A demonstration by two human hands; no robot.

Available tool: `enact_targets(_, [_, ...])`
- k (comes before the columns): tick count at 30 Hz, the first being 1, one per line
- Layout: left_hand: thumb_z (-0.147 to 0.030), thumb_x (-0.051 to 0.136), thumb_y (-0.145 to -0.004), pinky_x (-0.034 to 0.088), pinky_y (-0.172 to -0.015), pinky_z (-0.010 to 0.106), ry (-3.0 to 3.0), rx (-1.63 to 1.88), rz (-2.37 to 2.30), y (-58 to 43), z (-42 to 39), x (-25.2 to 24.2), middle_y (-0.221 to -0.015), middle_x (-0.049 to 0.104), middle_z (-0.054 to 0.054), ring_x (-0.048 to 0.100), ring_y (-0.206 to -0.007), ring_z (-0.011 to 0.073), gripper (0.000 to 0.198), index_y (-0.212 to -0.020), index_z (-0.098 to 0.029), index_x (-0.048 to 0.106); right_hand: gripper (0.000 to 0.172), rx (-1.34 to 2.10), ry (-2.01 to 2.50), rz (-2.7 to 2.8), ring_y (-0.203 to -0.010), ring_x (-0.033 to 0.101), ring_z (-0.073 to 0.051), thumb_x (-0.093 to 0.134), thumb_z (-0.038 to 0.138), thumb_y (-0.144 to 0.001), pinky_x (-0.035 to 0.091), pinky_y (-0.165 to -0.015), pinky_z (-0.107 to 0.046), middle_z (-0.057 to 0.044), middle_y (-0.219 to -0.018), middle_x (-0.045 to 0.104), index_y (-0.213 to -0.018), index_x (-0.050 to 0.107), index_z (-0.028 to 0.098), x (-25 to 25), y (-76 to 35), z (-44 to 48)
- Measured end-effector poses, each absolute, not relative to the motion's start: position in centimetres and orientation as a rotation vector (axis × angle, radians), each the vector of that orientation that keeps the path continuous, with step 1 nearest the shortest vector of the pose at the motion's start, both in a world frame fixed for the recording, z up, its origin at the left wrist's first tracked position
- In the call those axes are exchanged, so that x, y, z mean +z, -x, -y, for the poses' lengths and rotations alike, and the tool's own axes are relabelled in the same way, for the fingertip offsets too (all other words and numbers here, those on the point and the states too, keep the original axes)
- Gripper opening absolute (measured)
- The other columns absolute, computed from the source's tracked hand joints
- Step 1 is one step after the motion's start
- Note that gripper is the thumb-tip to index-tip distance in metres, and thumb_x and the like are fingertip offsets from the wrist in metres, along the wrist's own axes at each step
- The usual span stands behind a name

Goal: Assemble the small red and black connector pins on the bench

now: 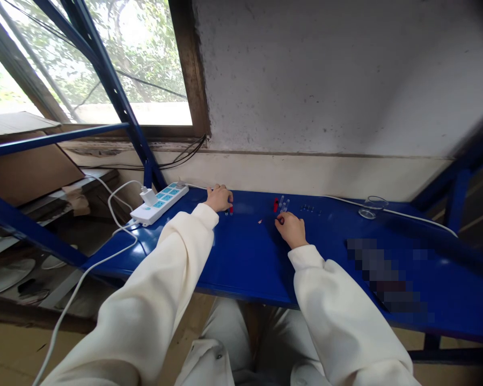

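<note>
My left hand (220,198) is at the back edge of the blue tabletop, its fingers bent down over a small red piece (231,210) and a small dark piece (226,213). Its fingertips are partly hidden, so what they grip does not show. Further right, my right hand (292,229) has its thumb and fingers pinched together on something too small to make out. Just beyond these fingers are a red cylinder-like piece (276,204) and several small clear tubes (284,205). A tiny pinkish scrap (260,221) lies between the hands.
A white power strip (161,203) with a plugged-in adapter stands at the left. Several tiny dark pieces (307,208) lie right of the tubes. A clear cup (372,208) stands at the back right, by a white cable (418,222). A blurred-out dark object (382,276) lies front right.
</note>
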State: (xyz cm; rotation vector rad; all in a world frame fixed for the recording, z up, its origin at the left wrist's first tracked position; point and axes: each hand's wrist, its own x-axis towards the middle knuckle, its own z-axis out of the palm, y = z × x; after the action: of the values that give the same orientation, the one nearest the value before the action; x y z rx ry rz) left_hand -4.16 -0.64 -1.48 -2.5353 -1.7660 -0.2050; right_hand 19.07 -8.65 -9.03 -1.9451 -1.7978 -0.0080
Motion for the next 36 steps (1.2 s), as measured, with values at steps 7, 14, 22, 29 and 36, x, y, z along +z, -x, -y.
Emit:
enact_targets(7, [-0.029, 0.056, -0.073, 0.027, -0.086, 0.049, 2.499, -0.466, 1.669, 3.2, 1.6, -1.0, -0.101, 0.055, 0.009, 0.042, -0.102, 0.0286, 0.019, -0.088, -0.020, 0.063, 0.016, 0.012, 2.054, 1.755, -0.079, 0.055, -0.016, 0.047, 0.025, -0.077, 0.030, -0.068, -0.029, -0.004, -0.087, 0.061, -0.082, 0.060, 0.019, -8.9, -19.3, 8.7])
enact_targets(14, [-0.022, 0.036, -0.083, 0.032, -0.082, 0.035, 2.748, -0.591, 1.103, -2.0, 5.2, -3.1, -0.105, 0.055, 0.008, 0.045, -0.100, 0.0211, 0.030, -0.107, -0.019, 0.054, 0.021, -0.050, 2.131, 1.692, -0.090, 0.052, -0.021, 0.044, 0.025, -0.079, 0.032, -0.072, -0.032, -0.009, -0.093, 0.060, -0.087, 0.062, 0.018, -8.6, -19.3, 9.0])
enact_targets(22, [-0.019, 0.036, -0.081, 0.033, -0.084, 0.039, 2.756, -0.419, 1.348, -6.5, 4.7, -8.3, -0.129, 0.039, 0.011, 0.039, -0.108, 0.0250, 0.059, -0.137, -0.020, 0.017, 0.027, -0.073, 2.169, 1.677, -0.098, 0.048, -0.023, 0.042, 0.025, -0.080, 0.033, -0.076, -0.036, -0.011, -0.100, 0.058, -0.097, 0.061, 0.018, -8.6, -19.3, 9.1])
enact_targets(29, [-0.019, 0.035, -0.084, 0.032, -0.082, 0.037, 2.688, -0.533, 1.361, -7.8, 3.9, -8.5, -0.118, 0.046, 0.009, 0.041, -0.105, 0.0230, 0.044, -0.127, -0.022, 0.036, 0.027, -0.053, 2.187, 1.659, -0.098, 0.048, -0.023, 0.042, 0.025, -0.080, 0.033, -0.077, -0.036, -0.010, -0.101, 0.057, -0.097, 0.061, 0.018, -8.9, -19.6, 8.8])
enact_targets(36, [-0.020, 0.039, -0.084, 0.031, -0.079, 0.037, 2.598, -0.653, 1.367, -8.0, 3.6, -7.7, -0.094, 0.056, 0.010, 0.047, -0.093, 0.0220, 0.020, -0.091, -0.015, 0.056, 0.026, -0.051, 2.176, 1.627, -0.096, 0.049, -0.022, 0.042, 0.028, -0.082, 0.034, -0.075, -0.033, -0.011, -0.099, 0.057, -0.097, 0.061, 0.018, -9.6, -19.8, 7.9])
